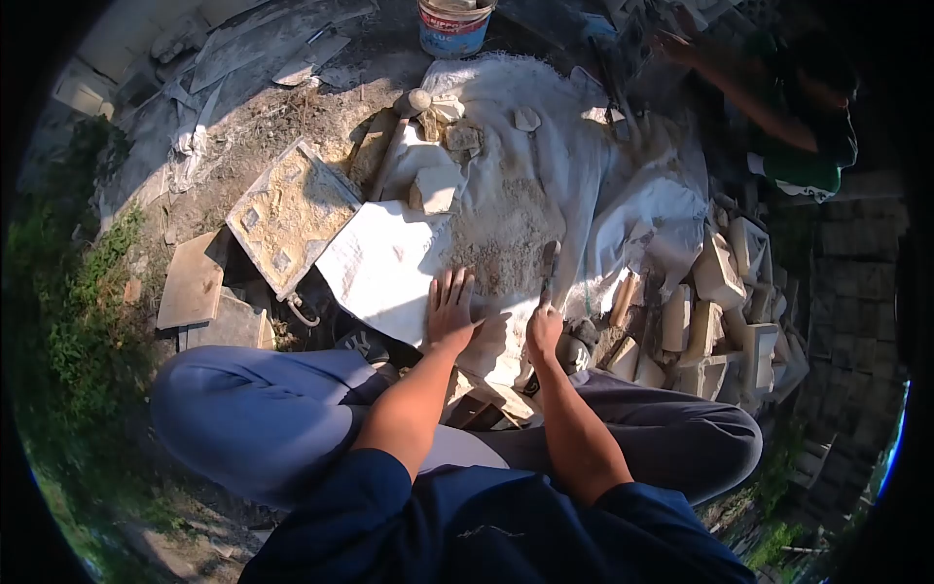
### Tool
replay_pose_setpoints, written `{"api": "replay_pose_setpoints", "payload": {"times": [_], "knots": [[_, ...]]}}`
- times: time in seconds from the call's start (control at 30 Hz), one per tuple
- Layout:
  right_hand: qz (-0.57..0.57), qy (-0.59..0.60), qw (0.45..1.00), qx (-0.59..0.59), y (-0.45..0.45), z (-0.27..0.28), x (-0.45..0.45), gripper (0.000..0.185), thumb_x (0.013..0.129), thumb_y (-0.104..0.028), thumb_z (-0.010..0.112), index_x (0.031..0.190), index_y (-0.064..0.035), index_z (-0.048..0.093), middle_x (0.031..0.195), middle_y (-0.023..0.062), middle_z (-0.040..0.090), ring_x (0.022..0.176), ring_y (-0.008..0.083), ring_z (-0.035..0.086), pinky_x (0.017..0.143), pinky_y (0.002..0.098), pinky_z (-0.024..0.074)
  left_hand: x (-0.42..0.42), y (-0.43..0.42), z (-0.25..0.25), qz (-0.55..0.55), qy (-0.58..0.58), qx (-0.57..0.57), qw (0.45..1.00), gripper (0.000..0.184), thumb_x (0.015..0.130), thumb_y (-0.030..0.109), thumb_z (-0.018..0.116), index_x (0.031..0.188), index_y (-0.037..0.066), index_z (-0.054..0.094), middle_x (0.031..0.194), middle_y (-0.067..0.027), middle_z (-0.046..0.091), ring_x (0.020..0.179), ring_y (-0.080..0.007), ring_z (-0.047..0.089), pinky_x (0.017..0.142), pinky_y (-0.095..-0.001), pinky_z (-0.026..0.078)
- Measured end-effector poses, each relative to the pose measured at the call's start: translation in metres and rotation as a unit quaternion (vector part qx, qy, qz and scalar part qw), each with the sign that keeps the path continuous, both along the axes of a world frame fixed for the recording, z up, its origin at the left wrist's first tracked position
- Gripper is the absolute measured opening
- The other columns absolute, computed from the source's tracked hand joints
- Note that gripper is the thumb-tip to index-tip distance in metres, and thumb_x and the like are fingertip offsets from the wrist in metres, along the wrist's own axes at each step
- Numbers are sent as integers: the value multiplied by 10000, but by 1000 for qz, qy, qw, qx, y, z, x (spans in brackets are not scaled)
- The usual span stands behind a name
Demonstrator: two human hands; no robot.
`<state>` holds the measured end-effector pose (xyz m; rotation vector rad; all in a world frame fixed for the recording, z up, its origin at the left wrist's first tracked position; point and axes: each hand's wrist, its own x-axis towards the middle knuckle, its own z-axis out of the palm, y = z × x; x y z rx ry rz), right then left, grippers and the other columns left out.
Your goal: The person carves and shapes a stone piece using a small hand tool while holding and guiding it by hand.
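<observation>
My left hand (450, 310) lies with its fingers spread on a white woven sack (375, 255). Beside it, my right hand (543, 329) is closed around the handle of a narrow, flat-bladed tool (552, 259), its blade pointing away from me; I cannot make out its exact kind. Pale dust and crumbs (501, 219) cover the sack just beyond both hands. Farther off on the sack sit a squared pale block (437, 189) and a smaller rough stone (463, 136). A mallet-like tool with a rounded head (419, 100) lies at the sack's far left.
To the left rests a square dusty slab (292, 216), with flat boards (193, 282) below it. Several cut pale blocks (718, 273) are piled at right. A labelled bucket (454, 29) stands at the back. Another person's arm (744, 97) reaches in at upper right.
</observation>
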<state>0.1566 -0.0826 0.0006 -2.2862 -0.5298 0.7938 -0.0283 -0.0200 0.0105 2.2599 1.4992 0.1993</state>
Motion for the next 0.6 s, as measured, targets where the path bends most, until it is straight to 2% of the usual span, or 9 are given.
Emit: {"api": "replay_pose_setpoints", "payload": {"times": [0.1, 0.17, 0.23, 0.3, 0.33, 0.43, 0.47, 0.57, 0.6], "knots": [[-9, -65, 998, 13, -9, 28, -21, 701, 1034, -522, 423, 783, 99, 629, 675, 241, 634, 652, 397, 604, 658, 504, 434, 3, 2, 3, 6, 6, 28, 1000, 793, 862, 533, 647, 1497, 118, 418, 1619, -84, 293, 1530, -268, 170, 1258, -466, 84], [16, 22, 993, -114, -13, 6, -12, 783, 1014, -608, 387, 839, 101, 669, 818, 296, 679, 834, 453, 657, 784, 501, 488, 6, 1, 3, 5, 9, 42, 999, 826, 850, 534, 666, 1513, 125, 391, 1623, -78, 284, 1529, -264, 171, 1256, -463, 95], [12, 27, 993, -112, -4, 8, -2, 776, 1009, -615, 409, 855, 103, 661, 791, 254, 680, 782, 395, 651, 740, 484, 477, 7, 3, 6, 8, 17, 48, 999, 861, 839, 534, 685, 1530, 133, 365, 1627, -72, 276, 1529, -261, 173, 1254, -460, 105], [9, 32, 996, -78, 5, 11, 5, 755, 1007, -611, 436, 816, 94, 631, 686, 185, 624, 671, 294, 581, 670, 448, 447, 2, 2, 6, -10, 26, 5, 1000, 817, 871, 553, 625, 1525, 131, 376, 1630, -74, 271, 1527, -268, 182, 1250, -468, 117], [9, 32, 999, 4, 4, 14, 2, 726, 1023, -586, 432, 737, 70, 554, 602, 129, 527, 600, 223, 455, 603, 432, 391, 0, 2, -16, -17, 44, 77, 996, 800, 885, 544, 606, 1527, 129, 371, 1626, -83, 282, 1525, -274, 190, 1248, -474, 125], [4, 53, 993, 101, 3, 25, -15, 717, 1043, -570, 393, 705, 56, 484, 568, 108, 478, 569, 211, 395, 570, 447, 358, 2, 2, -39, -10, 71, 111, 991, 796, 874, 503, 635, 1527, 132, 373, 1625, -94, 288, 1529, -275, 178, 1249, -476, 120], [13, 26, 997, 70, -3, 30, -24, 696, 1064, -491, 387, 711, 88, 543, 577, 213, 532, 540, 329, 462, 583, 478, 372, 1, -4, -38, -11, 70, 111, 991, 796, 874, 503, 635, 1527, 132, 373, 1625, -94, 288, 1529, -275, 178, 1249, -476, 120], [7, 130, 982, -139, -12, 2, -25, 783, 1009, -596, 440, 711, 105, 623, 665, 222, 636, 658, 362, 625, 664, 486, 459, 6, 4, 4, 16, -17, 27, 999, 780, 853, 472, 646, 1517, 148, 398, 1626, -72, 293, 1524, -262, 204, 1249, -478, 122], [15, 105, 987, -121, -8, 6, -25, 812, 979, -637, 466, 745, 117, 657, 718, 251, 663, 749, 383, 679, 704, 472, 489, 6, 5, 1, 15, -11, 23, 1000, 799, 847, 489, 645, 1522, 148, 387, 1629, -70, 289, 1526, -265, 199, 1250, -477, 118]]}}
